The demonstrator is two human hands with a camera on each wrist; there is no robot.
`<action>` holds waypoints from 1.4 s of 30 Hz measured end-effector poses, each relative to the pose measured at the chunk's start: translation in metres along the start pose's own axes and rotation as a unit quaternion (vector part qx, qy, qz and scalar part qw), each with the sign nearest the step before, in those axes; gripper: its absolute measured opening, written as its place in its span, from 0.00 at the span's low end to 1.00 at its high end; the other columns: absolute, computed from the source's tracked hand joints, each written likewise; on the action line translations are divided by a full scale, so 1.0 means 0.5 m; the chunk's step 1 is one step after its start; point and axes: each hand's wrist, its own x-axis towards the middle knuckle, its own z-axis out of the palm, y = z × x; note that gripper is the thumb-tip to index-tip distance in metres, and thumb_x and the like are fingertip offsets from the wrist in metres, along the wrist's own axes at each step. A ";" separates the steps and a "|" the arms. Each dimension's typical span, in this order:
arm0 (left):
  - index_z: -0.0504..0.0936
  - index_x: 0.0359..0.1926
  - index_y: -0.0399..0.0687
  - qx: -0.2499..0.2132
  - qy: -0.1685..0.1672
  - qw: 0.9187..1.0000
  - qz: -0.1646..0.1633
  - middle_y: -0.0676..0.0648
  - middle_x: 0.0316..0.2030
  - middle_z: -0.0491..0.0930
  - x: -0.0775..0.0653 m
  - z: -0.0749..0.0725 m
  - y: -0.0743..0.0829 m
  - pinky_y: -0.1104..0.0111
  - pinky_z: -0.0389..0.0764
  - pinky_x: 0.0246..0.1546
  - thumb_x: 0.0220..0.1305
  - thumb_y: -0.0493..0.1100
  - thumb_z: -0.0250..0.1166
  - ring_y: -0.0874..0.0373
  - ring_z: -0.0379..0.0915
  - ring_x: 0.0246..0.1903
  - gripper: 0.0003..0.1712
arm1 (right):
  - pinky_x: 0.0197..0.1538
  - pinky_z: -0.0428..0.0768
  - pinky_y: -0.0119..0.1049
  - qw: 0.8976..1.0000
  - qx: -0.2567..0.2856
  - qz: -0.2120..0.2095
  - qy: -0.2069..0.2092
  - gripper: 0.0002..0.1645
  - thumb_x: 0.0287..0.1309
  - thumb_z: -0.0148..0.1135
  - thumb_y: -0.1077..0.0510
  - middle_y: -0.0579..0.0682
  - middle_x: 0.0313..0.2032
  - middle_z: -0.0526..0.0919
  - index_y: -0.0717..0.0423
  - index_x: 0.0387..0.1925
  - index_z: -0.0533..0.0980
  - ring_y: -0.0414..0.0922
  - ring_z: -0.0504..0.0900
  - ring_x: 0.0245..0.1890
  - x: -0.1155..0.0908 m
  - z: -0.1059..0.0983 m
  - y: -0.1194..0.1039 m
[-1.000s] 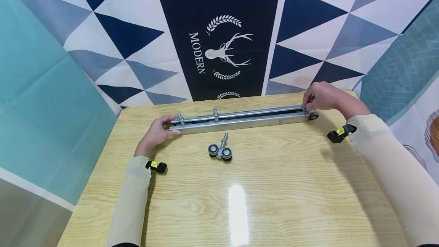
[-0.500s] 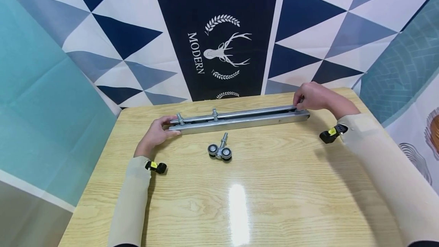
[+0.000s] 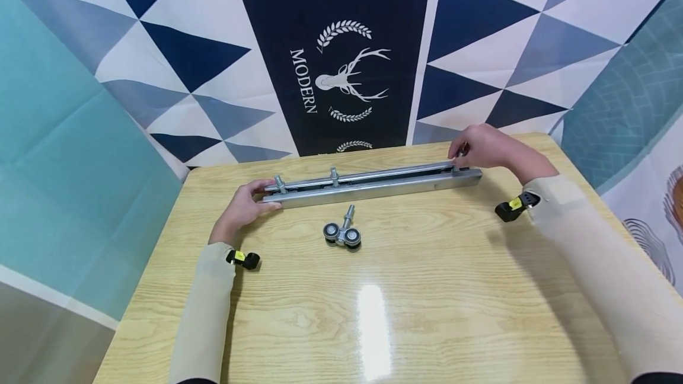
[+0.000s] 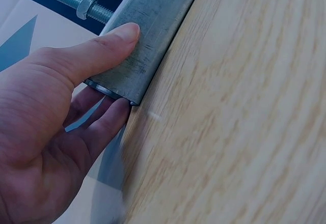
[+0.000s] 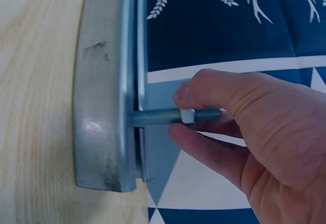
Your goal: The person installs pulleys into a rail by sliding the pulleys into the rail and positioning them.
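A silver metal track (image 3: 373, 190) with a slot along its top lies across the back of the table. My left hand (image 3: 245, 206) holds its left end, the thumb (image 4: 119, 35) on the front face and fingers at the end and back. Two threaded bolts, the left one (image 3: 280, 184) and another (image 3: 334, 177), stand up from the slot. Near the right end, my right hand (image 3: 485, 147) pinches a third bolt (image 5: 158, 117) by its nut (image 5: 187, 115); that bolt's roller is hidden inside the track. One loose roller trolley (image 3: 342, 236) lies in front, wheels toward me.
The wooden table (image 3: 427, 289) ends at a patterned cloth wall (image 3: 341, 76) close behind the track. A teal panel (image 3: 80, 135) borders the left side. Another cloth (image 3: 629, 105) hangs on the right.
My right hand has slid left along the track with the bolt. The roller wheel that stuck out at the right end is now inside the track. The left hand has stayed put.
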 end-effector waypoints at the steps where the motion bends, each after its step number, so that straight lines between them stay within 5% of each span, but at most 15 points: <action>1: 0.72 0.68 0.47 0.001 0.001 1.000 0.000 0.37 0.63 0.74 0.000 0.000 0.000 0.47 0.73 0.64 0.55 0.44 0.77 0.41 0.73 0.61 0.40 | 0.37 0.82 0.44 1.000 0.002 0.004 0.004 0.05 0.50 0.69 0.65 0.50 0.30 0.89 0.54 0.30 0.87 0.43 0.81 0.29 -0.002 -0.004 0.001; 13: 0.72 0.68 0.45 -0.003 0.000 1.000 -0.001 0.36 0.65 0.72 -0.003 -0.002 0.001 0.48 0.74 0.64 0.56 0.42 0.76 0.41 0.73 0.61 0.39 | 0.37 0.80 0.43 0.999 0.023 0.035 0.018 0.07 0.51 0.68 0.65 0.51 0.33 0.88 0.53 0.31 0.88 0.44 0.80 0.30 -0.011 -0.009 0.004; 42: 0.72 0.68 0.44 -0.015 0.001 1.000 0.006 0.35 0.64 0.73 0.000 0.000 -0.003 0.47 0.74 0.63 0.55 0.41 0.76 0.40 0.73 0.61 0.39 | 0.36 0.81 0.39 0.998 0.062 -0.024 0.023 0.07 0.50 0.68 0.67 0.52 0.32 0.89 0.55 0.31 0.88 0.45 0.80 0.30 0.049 0.028 -0.078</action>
